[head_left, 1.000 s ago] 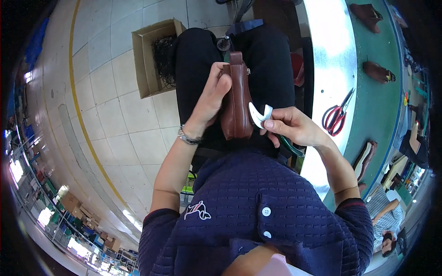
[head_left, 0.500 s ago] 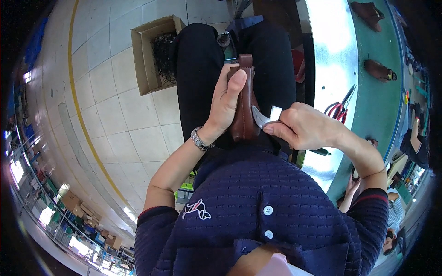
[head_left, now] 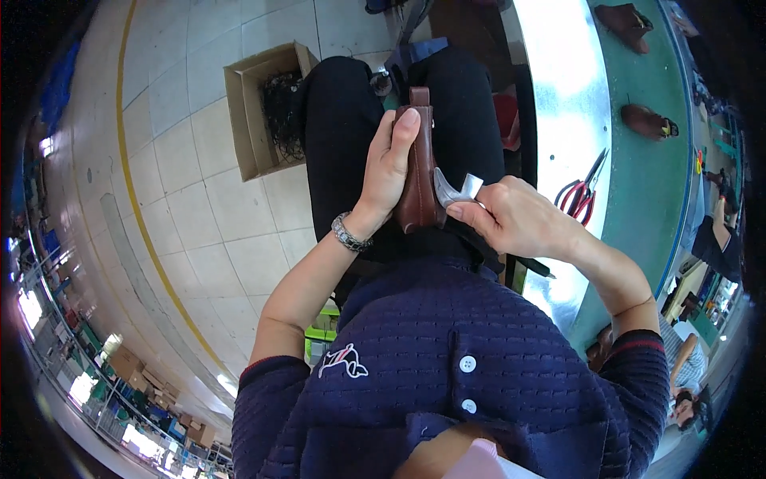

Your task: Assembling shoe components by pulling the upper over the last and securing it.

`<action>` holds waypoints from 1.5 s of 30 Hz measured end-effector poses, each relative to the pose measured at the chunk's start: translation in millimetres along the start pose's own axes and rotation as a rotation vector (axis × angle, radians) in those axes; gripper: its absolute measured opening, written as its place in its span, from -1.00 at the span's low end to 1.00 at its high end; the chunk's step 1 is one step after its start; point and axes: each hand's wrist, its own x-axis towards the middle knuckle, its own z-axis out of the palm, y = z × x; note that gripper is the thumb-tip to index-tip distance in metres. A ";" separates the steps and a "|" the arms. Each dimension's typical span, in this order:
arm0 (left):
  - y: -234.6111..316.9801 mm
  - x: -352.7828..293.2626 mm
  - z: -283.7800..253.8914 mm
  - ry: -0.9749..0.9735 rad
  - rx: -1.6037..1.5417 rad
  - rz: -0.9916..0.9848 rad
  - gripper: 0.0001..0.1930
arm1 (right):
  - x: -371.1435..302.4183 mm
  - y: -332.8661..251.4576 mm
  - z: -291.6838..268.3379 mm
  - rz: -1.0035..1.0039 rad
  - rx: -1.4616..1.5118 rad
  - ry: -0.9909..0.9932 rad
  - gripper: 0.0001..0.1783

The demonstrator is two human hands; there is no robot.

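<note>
My left hand [head_left: 388,172] is wrapped round a brown leather boot [head_left: 418,190], its thumb lying along the upper part. The boot is above my lap, with a stitched seam down its length and a pull tab at the far end. In my right hand [head_left: 515,215] is a silvery metal hammer [head_left: 452,191] with a curved, tapering end and a blunt square end. The curved end is at the boot's right side, touching or very close to it. Its handle is hidden in my closed fingers.
On the metal bench edge [head_left: 568,104] to my right lie red-handled pliers [head_left: 576,201] and a dark pen-like tool [head_left: 536,267]. Beyond, the green belt carries brown boots [head_left: 648,122]. A cardboard box [head_left: 247,128] of black stringy scraps stands on the floor at left. Other people are at far right.
The boot has shifted slightly away and turned a little. My right hand and the hammer have moved slightly left, the hammer tilting. My grip on both is kept.
</note>
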 end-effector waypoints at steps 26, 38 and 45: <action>-2.1 -12.5 6.1 -0.083 0.050 0.014 -0.55 | 3.9 8.7 -22.0 0.076 0.088 -0.209 -0.28; -1.2 21.1 -13.0 -0.114 -0.065 -0.105 -0.55 | -8.8 90.8 -13.4 0.423 -0.065 0.605 -0.53; 16.8 16.0 -13.5 0.015 -0.220 -0.274 -0.52 | -28.1 195.2 21.7 0.560 -0.338 0.863 -0.58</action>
